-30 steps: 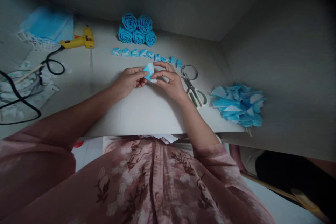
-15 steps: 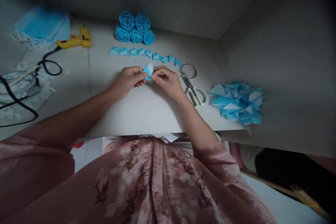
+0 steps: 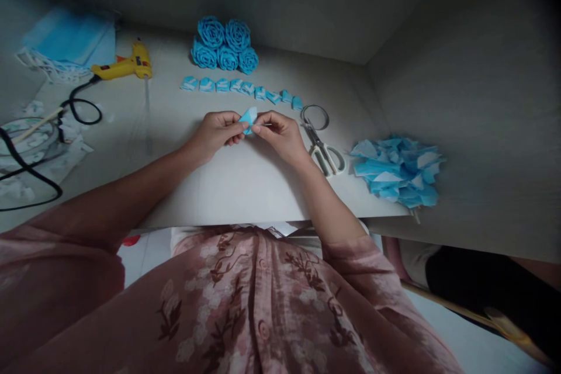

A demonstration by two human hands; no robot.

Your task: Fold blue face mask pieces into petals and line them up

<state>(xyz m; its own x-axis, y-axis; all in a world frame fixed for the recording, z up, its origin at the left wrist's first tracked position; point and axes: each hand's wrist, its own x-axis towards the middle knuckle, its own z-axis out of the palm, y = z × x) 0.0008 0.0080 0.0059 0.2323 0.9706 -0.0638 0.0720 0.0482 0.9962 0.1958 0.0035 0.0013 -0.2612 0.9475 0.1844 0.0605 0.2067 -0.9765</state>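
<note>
Between my two hands is a small folded piece of blue and white mask fabric (image 3: 249,119), held just above the table. My left hand (image 3: 220,128) pinches its left side between thumb and fingers. At the piece's right edge, the thumb and fingertips of my right hand (image 3: 279,131) are closed on it. A thin pale line shows by the right fingertips; I cannot tell what it is. Beyond my hands lies a row of several similar folded pieces (image 3: 222,85). Blue rolled fabric roses (image 3: 228,47) are stacked behind that row.
Scissors (image 3: 325,155) and a wire ring (image 3: 316,117) lie right of my right hand. Farther right, a bunch of blue fabric petals (image 3: 397,169) sits at the table edge. A yellow glue gun (image 3: 125,66), blue masks (image 3: 68,38) and a black cord (image 3: 83,120) occupy the left.
The folded piece has tilted slightly to the right, and the right fingertips have shifted a little on its edge. Everything else stays in place apart from a slight camera shift.
</note>
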